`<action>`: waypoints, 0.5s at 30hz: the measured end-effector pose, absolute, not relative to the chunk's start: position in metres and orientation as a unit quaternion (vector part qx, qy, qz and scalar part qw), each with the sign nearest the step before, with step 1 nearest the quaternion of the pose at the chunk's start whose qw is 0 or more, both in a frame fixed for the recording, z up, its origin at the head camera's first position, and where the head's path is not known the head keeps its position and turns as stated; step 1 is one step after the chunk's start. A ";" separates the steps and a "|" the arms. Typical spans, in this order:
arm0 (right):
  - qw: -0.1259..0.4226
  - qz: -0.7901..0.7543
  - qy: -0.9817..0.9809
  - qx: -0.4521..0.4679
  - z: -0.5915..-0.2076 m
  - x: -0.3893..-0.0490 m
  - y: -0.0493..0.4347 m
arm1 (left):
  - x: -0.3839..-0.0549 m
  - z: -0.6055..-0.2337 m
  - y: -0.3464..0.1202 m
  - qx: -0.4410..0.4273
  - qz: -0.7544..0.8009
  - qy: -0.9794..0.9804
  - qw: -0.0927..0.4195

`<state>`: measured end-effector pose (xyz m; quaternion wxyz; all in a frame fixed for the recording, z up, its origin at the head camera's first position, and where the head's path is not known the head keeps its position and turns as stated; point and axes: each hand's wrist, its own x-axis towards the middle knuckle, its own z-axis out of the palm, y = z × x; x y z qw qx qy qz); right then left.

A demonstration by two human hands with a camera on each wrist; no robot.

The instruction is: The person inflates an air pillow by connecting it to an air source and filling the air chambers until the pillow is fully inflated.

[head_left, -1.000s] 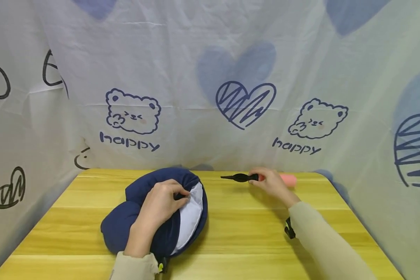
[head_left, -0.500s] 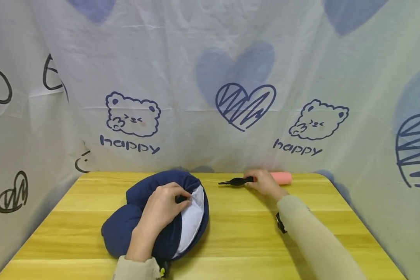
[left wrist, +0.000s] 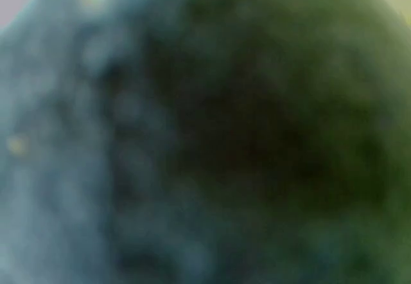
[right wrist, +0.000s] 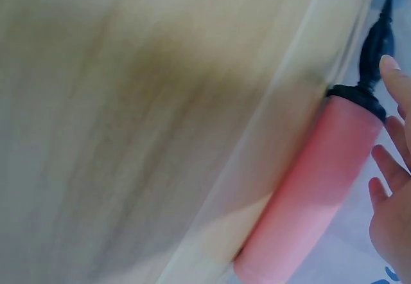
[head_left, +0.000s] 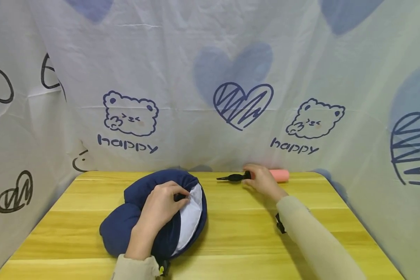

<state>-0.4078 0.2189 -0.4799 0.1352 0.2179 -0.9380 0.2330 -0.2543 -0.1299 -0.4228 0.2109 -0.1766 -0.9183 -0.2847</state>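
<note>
A navy U-shaped neck pillow lies on the left half of the table, its cover parted over a white inner part. My left hand rests over the pillow, thumb and index finger pinching near the edge of the white part; something dark shows between them. The left wrist view is a dark blur. Along the table's back edge lies a pink hand air pump with a black nozzle pointing left. My right hand is at its nozzle end, fingers loosely spread beside the barrel in the right wrist view, thumb by the nozzle.
The yellow wood-grain table ends at the back against a hanging pale cloth printed with hearts and bears. More cloth hangs at both sides. The pump lies close to the back edge.
The pump has shifted slightly left along the back edge, with the right hand moving left alongside, then both stay about still. The left hand and pillow hold their place.
</note>
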 end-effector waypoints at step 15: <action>0.213 0.350 -0.879 0.244 -0.456 -0.339 0.176 | -0.256 -0.428 -0.128 -0.170 -0.298 -0.910 0.231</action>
